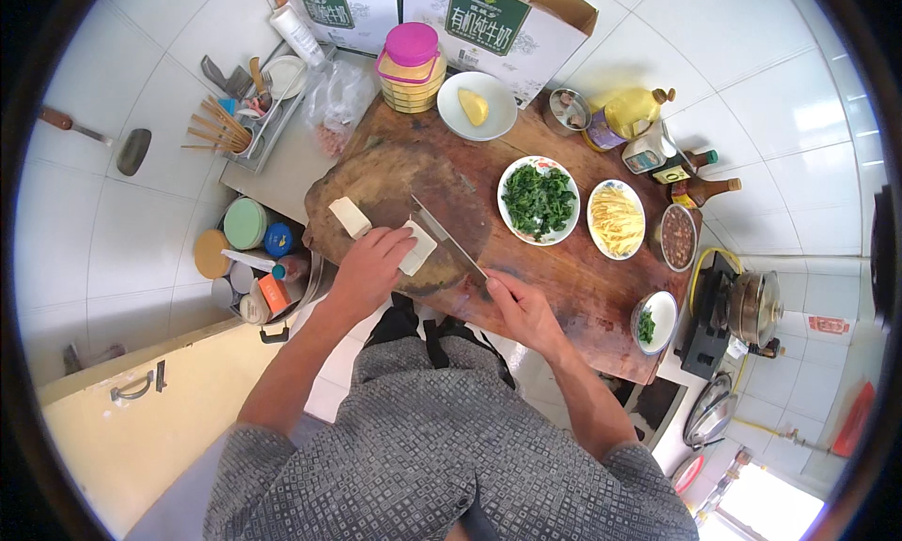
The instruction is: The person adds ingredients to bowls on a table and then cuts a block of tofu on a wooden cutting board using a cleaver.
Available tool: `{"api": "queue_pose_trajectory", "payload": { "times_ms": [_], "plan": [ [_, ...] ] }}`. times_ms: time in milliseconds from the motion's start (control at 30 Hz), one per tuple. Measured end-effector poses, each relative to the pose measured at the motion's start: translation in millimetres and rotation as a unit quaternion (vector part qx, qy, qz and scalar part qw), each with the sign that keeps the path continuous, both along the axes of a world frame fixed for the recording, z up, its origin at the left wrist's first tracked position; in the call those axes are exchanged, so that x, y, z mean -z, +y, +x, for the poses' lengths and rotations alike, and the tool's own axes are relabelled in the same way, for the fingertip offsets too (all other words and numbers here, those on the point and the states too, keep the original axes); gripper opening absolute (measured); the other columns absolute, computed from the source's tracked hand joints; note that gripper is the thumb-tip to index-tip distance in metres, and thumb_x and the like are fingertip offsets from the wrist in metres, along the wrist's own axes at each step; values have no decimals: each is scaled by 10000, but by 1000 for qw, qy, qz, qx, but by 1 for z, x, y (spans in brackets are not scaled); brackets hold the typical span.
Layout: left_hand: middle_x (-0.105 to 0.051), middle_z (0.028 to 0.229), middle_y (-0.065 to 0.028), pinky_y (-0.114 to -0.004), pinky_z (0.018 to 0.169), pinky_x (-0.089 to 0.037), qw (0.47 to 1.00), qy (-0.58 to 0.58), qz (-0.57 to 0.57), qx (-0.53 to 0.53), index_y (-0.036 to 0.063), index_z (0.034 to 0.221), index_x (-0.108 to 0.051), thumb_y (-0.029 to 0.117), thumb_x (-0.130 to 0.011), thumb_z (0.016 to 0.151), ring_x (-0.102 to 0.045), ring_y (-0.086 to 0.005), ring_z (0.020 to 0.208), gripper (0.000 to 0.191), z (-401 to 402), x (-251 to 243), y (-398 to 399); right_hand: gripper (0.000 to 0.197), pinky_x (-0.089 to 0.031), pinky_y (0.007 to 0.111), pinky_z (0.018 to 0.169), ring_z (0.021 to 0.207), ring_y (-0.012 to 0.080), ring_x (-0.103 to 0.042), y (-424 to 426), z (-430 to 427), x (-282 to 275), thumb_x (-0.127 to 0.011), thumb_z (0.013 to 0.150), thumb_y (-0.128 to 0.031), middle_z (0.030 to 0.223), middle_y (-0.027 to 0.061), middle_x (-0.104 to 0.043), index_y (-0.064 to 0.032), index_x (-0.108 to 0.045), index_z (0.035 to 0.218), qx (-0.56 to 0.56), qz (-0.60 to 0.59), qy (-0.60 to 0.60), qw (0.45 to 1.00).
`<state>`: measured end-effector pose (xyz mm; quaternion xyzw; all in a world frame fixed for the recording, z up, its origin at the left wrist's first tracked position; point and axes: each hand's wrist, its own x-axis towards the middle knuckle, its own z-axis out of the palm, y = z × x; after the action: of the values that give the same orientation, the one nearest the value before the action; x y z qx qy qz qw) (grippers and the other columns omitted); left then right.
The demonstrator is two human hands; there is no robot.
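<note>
A round wooden chopping board lies on the wooden table. On it rests a block of tofu, with the fingers of my left hand on its left side. A second tofu block sits just up and left of those fingers. My right hand is closed around the handle of a kitchen knife, mostly hidden by the fingers. The knife's blade slants up and left across the board, close along the right side of the tofu; whether they touch I cannot tell.
Right of the board stand a bowl of chopped greens, a bowl of yellow strips and a small bowl with some greens. Behind are a pink-lidded jar, a white bowl and an oil bottle. A gas stove is far right.
</note>
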<state>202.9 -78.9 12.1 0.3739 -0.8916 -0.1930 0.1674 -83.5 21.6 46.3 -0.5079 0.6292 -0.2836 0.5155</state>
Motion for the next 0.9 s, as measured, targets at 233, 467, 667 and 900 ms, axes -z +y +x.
{"api": "queue_pose_trajectory", "payload": {
  "times_ms": [233,467,667,900],
  "plan": [
    [-636,1313,-70,-417,1019,-489,998,-29,-23,42,58,1277,-675,22,-694,769,-585,-297,1212,510,-2,17,-9,368,-583,373,852,974,232,-761,-7,-2,-4,-606,1105,-288,1069,202,-781,-29,-695,1351,-43,-16,29,999],
    [-619,1337,-87,-441,1041,-485,995,-75,20,57,72,1363,-634,67,-829,725,-568,-322,1205,667,-4,15,-15,368,-589,388,838,954,292,-779,-9,-3,-2,-602,1104,-290,1070,222,-783,-28,-698,1342,-51,-31,40,997],
    [-616,1354,-77,-437,1048,-487,993,-92,42,54,85,1371,-640,72,-839,728,-566,-314,1220,673,-6,11,-17,363,-592,407,846,974,344,-783,-12,0,-12,-584,1109,-302,1088,235,-776,-50,-703,1342,-63,-11,61,996],
    [-618,1334,-59,-433,1040,-480,992,-106,45,59,93,1366,-645,74,-831,747,-567,-308,1202,646,-9,11,-19,361,-587,414,875,993,366,-774,-11,9,9,-570,1112,-301,1075,232,-771,-54,-700,1342,-37,-31,52,997]
  ]
}}
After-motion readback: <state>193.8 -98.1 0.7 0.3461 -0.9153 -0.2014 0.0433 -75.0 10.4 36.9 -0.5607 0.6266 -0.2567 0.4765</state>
